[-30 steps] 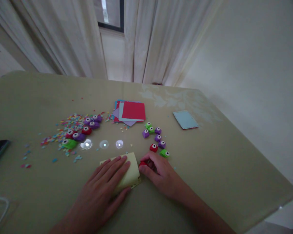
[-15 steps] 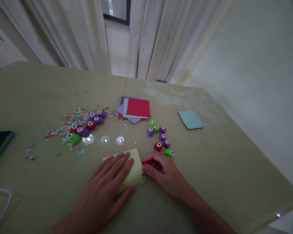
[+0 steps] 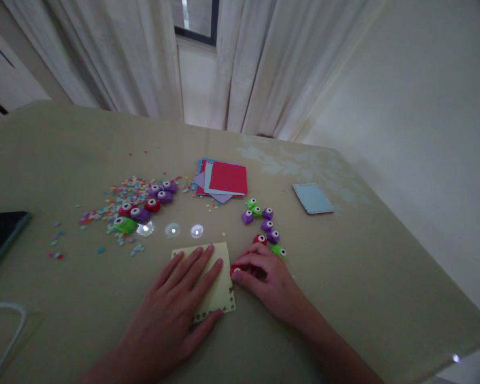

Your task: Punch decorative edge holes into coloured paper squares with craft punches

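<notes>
My left hand [image 3: 176, 304] lies flat with fingers spread on a pale yellow paper square [image 3: 223, 292], pressing it to the table. The paper's near edge shows a row of punched holes. My right hand [image 3: 266, 280] is curled around a small red paper punch [image 3: 235, 270] set against the paper's right edge. Just beyond my right hand sit another red punch [image 3: 260, 239] and a green punch [image 3: 279, 250].
More purple and green punches [image 3: 258, 213] cluster behind. A stack of coloured paper squares [image 3: 223, 180] lies further back, a light blue card [image 3: 312, 198] to the right. Left are several punches amid confetti [image 3: 116, 205], a dark tablet [image 3: 0, 234] and a white cable [image 3: 4, 325].
The yellow paper has turned flatter and squarer under my left hand. My right hand with the red punch stays at its right edge. The camera shifted slightly.
</notes>
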The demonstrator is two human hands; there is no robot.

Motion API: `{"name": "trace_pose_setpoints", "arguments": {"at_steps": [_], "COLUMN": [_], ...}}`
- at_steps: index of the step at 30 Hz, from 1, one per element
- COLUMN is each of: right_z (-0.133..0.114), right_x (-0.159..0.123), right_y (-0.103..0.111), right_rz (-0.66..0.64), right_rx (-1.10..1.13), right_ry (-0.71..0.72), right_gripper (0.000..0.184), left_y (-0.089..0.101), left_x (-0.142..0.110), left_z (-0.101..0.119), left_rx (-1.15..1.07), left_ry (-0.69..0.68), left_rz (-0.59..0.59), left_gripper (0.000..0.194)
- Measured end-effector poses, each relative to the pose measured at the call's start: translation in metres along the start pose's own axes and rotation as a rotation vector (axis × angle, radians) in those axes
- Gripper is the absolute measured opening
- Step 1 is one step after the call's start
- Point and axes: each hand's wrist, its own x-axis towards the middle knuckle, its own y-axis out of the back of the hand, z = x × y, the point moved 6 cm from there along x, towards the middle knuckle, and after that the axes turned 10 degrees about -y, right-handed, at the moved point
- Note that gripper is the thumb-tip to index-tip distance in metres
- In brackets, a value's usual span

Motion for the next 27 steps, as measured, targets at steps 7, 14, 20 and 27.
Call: {"name": "trace_pose_setpoints", "arguments": {"at_steps": [7, 14, 20, 27], "right_z": [-0.0029, -0.0032, -0.0035, -0.0018], "right_x": [0.0004, -0.0009, -0.0011, -0.0007], "right_y": [0.0018, -0.0043, -0.0067, -0.0059], "right_rz": [-0.035, -0.004, -0.004, 0.014], "right_rx": [0.017, 0.082, 0.097, 0.087], "right_ry": [-0.001, -0.001, 0.002, -0.02], "right_gripper": [0.012, 0.012, 0.011, 0.015], "left_y": [-0.0003, -0.0019, -0.0018, -0.0024], "left_x": [0.0002, -0.0003, -0.0006, -0.0002], "left_z": [-0.0011, 0.001, 0.0006, 0.0015], "left_rx": [0.02, -0.005, 0.005, 0.04], "left_ry": [0.014, -0.028, -0.031, -0.033], "left_rz": [-0.015, -0.031, -0.037, -0.024], "left_gripper": [0.077, 0.076, 0.076, 0.076]}}
